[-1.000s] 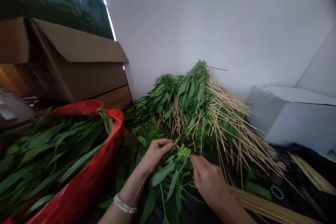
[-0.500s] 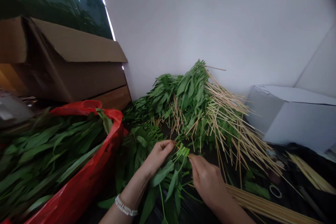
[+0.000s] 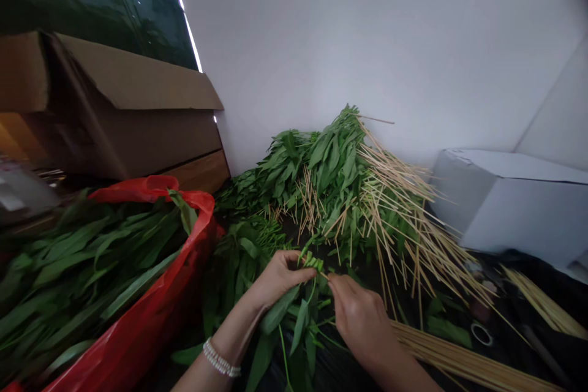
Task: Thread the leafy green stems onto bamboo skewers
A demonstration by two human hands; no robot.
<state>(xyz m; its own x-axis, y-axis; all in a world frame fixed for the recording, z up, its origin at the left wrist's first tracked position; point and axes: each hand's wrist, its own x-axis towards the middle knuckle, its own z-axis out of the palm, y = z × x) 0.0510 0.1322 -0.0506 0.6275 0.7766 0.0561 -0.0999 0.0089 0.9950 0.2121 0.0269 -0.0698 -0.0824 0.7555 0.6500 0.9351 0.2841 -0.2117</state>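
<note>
In the head view, my left hand [image 3: 281,278], wearing a beaded bracelet [image 3: 220,358], pinches the folded green stems of a small leafy bunch [image 3: 311,261]. Leaves [image 3: 298,318] from that bunch hang down below my fingers. My right hand [image 3: 361,312] is closed on a thin wooden skewer [image 3: 324,275], of which only a short length shows between the hands. The skewer runs into the stems; its far end is hidden by the greens and my left thumb.
Skewered greens [image 3: 337,153] are heaped against the wall, with many bare skewer ends [image 3: 413,220] pointing right. A red plastic bag [image 3: 147,318] of loose leaves stands left, before a cardboard box [image 3: 133,135]. Loose skewers [image 3: 459,358], a tape roll [image 3: 482,335] and a white box [image 3: 519,208] are right.
My left hand has shifted slightly right, and its thumb now lies over the stems. The right hand has moved slightly down, keeping its grip on the skewer.
</note>
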